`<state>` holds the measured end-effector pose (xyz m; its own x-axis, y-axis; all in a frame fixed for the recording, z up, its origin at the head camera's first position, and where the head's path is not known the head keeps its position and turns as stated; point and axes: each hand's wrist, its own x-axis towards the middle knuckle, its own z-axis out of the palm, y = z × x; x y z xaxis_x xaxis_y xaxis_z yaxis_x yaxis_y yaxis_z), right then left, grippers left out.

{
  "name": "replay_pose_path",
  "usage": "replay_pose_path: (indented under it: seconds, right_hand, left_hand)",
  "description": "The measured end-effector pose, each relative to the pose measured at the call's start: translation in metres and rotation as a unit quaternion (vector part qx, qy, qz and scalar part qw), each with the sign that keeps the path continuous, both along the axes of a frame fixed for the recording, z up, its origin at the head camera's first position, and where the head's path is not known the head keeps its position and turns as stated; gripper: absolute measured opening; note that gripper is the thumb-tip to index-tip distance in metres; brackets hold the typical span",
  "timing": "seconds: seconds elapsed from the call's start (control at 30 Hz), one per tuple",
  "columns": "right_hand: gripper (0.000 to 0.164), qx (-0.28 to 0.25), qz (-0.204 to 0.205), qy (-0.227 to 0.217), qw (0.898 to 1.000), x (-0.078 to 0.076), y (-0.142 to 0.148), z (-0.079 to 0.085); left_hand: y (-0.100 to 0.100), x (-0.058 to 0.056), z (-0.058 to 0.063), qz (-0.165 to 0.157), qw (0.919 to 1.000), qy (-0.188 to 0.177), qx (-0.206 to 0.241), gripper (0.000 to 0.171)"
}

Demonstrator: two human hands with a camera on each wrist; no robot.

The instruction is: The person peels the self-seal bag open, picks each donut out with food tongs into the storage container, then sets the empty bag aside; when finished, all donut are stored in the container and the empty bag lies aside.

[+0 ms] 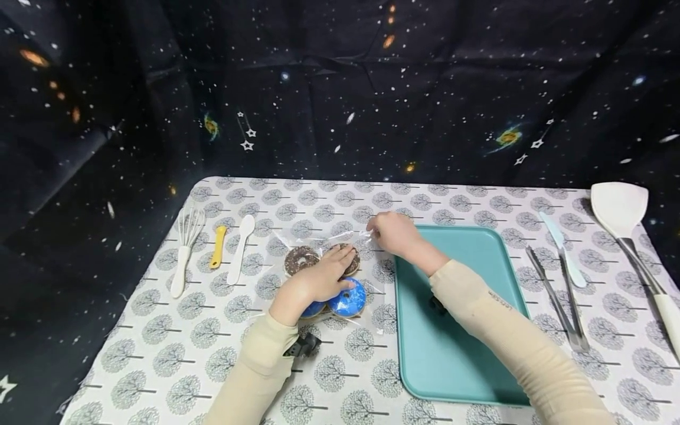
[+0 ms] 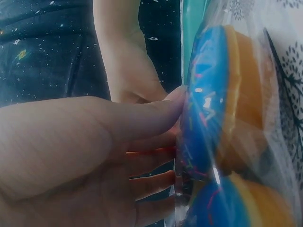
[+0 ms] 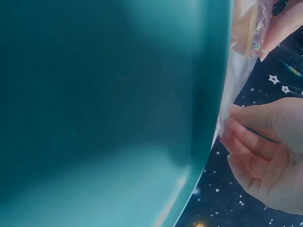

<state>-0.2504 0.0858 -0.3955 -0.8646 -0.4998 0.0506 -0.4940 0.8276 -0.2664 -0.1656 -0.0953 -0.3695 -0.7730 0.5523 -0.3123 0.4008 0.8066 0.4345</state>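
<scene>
A clear plastic bag (image 1: 376, 304) lies flat on the table with toy-like doughnuts inside, two brown-topped and two blue-topped. My left hand (image 1: 321, 278) rests on it with fingers spread, partly covering the brown doughnut (image 1: 350, 255) at the right and one blue doughnut below. In the left wrist view, the thumb touches the top of a blue doughnut (image 2: 206, 101) through the film. My right hand (image 1: 395, 235) pinches the bag's far right corner between thumb and fingers. The right wrist view shows that pinched film (image 3: 239, 78) beside the teal tray's edge.
Close to the bag's right stands the teal tray (image 1: 451, 354), under my right forearm. Left lie a whisk (image 1: 183, 251), a yellow-handled utensil (image 1: 218, 247) and a white spoon (image 1: 241, 248). Tongs (image 1: 568, 313), a pale blue spreader (image 1: 563, 248) and a white spatula (image 1: 621, 209) lie right.
</scene>
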Motion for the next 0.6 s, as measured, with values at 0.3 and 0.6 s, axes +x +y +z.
replay_pose_path:
  seconds: [0.3,0.6]
  right_hand:
    - [0.009,-0.015,-0.003,0.01,1.0,-0.003,0.002,0.001]
    - [0.01,-0.044,0.018,-0.014,0.999,-0.007,0.018,0.007]
  left_hand:
    - [0.001,-0.001,-0.004,0.003,1.0,0.004,-0.003,0.067]
    - [0.0,-0.002,-0.001,0.012,0.9999,0.003,0.008,0.068]
